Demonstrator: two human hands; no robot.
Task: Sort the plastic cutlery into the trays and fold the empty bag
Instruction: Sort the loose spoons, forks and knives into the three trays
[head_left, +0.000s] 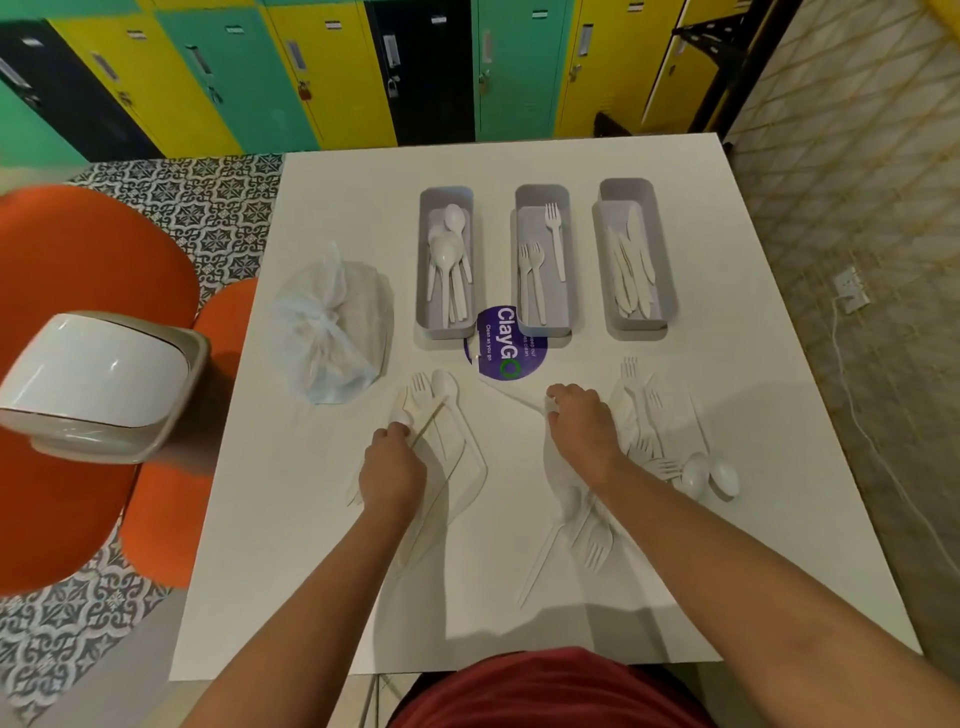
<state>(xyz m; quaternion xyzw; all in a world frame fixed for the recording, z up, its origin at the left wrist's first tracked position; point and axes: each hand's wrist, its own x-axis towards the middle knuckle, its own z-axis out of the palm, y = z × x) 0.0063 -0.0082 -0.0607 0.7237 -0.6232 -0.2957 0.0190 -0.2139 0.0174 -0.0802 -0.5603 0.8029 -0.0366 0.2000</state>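
White square table (753, 571) before coloured lockers (332, 78); landmark: round purple sticker (506, 343) at table centre.

Item: three grey trays beyond the sticker. Spoon tray (445, 262) to its far left, fork tray (543, 260) directly behind, knife tray (631, 254) to its far right; each part filled.

Item: loose cutlery (670, 441) lay near-right of the sticker; a smaller group (434, 400) near-left, on what seemed a clear bag (457, 467). A tied bag (330, 327) sat left of the sticker.

Left hand (392, 475): fingers curled, pinching one thin piece. Right hand (584, 426): fingers curled round a slim white handle, probably a knife.

Step judged: sorting under way; bag not yet folded. Next move would call for carrying each piece to its matching tray.

Obscured: white-on-white blurred outlines; right forearm covered several pieces; tied bag's contents unreadable.
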